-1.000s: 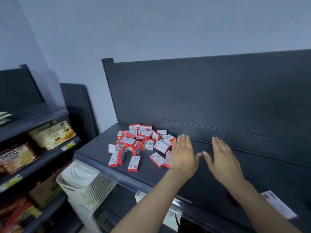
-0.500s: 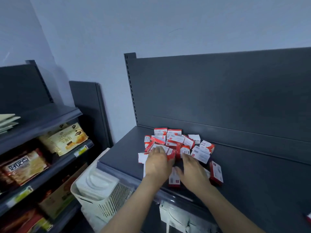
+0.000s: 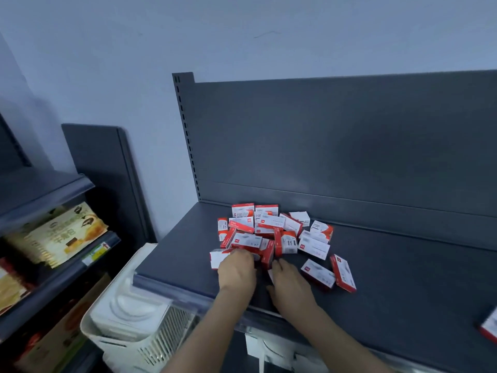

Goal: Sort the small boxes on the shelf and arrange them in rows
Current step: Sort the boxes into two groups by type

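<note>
A loose pile of small red and white boxes [image 3: 269,230] lies on the dark grey shelf [image 3: 403,278], near its left end. My left hand [image 3: 236,270] is at the pile's near edge, its fingers curled down over a small box [image 3: 216,258] there. Just to the right, my right hand [image 3: 289,285] rests with fairly straight fingers on a white box [image 3: 270,275] that is mostly hidden under it. Right of that hand, two boxes lie apart from the pile: a flat one [image 3: 318,273] and one on its edge [image 3: 344,273].
One more box [image 3: 490,327] shows at the right frame edge. The shelf's upright back panel [image 3: 349,144] stands behind the pile. A white plastic basket [image 3: 129,319] sits below the shelf's left corner. Snack packs [image 3: 61,235] fill the shelving on the left.
Both hands moved left from the bare shelf into the pile's near edge. The view turned left, so the pile sits more centrally. Since half a second ago the hands have barely shifted.
</note>
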